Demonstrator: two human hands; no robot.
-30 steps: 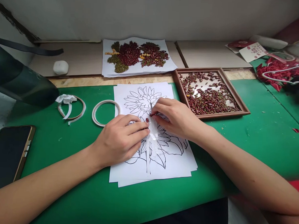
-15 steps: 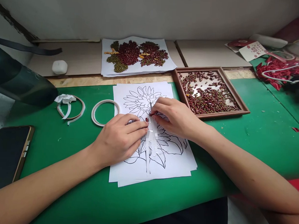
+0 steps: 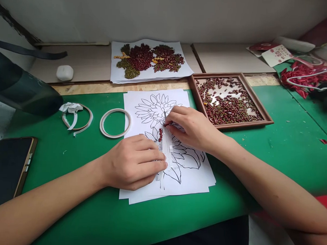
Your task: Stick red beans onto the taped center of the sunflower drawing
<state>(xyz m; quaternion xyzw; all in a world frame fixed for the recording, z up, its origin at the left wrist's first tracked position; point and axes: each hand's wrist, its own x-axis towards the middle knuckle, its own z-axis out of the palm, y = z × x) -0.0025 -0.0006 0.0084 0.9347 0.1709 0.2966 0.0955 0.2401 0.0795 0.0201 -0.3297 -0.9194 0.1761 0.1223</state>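
A white sheet with a line drawing of flowers (image 3: 153, 108) lies on the green mat (image 3: 82, 212). A short row of red beans (image 3: 160, 134) sticks to the drawing's stem. My right hand (image 3: 190, 128) is closed in a pinch on a thin dark stick (image 3: 164, 116) beside those beans. My left hand (image 3: 135, 162) lies lower on the sheet, fingers curled and pressed onto a white tape strip (image 3: 166, 151) that runs along the stem.
A brown tray (image 3: 265, 117) of red and green beans sits right of the sheet. A finished bean picture (image 3: 149, 59) lies behind. Two tape rings (image 3: 115, 123) (image 3: 78, 117) and a phone (image 3: 9, 165) are at the left. Red scraps (image 3: 301, 75) lie far right.
My left hand has slid down the sheet toward me along the tape strip, uncovering the row of red beans. My right hand has stayed in place.
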